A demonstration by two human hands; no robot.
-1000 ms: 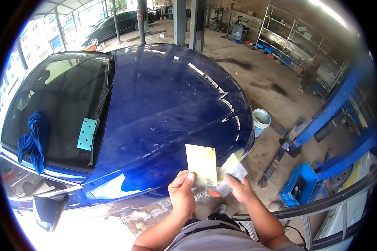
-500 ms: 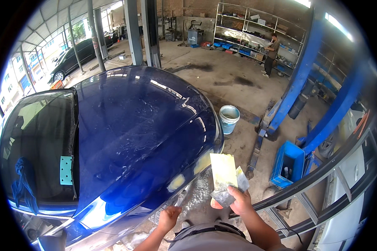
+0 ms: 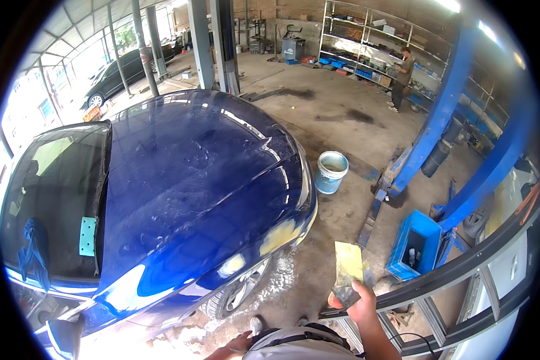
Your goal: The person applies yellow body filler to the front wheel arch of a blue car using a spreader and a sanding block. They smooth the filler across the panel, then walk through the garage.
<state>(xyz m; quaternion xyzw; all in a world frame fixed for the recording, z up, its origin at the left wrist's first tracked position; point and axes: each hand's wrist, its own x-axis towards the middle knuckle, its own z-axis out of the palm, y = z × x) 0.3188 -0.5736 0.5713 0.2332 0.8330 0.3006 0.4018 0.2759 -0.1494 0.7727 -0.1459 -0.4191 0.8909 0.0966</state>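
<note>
Ahead of you, a person [image 3: 404,75] stands by the shelves [image 3: 366,43]; a blue crate [image 3: 403,271] sits to your right, a black car [image 3: 123,78] far left.

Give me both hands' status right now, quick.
Left hand: nothing visible in it; open or closed cannot be told.
Right hand: closed, holding a yellow-smeared flat piece, with a greyish piece behind it.
</note>
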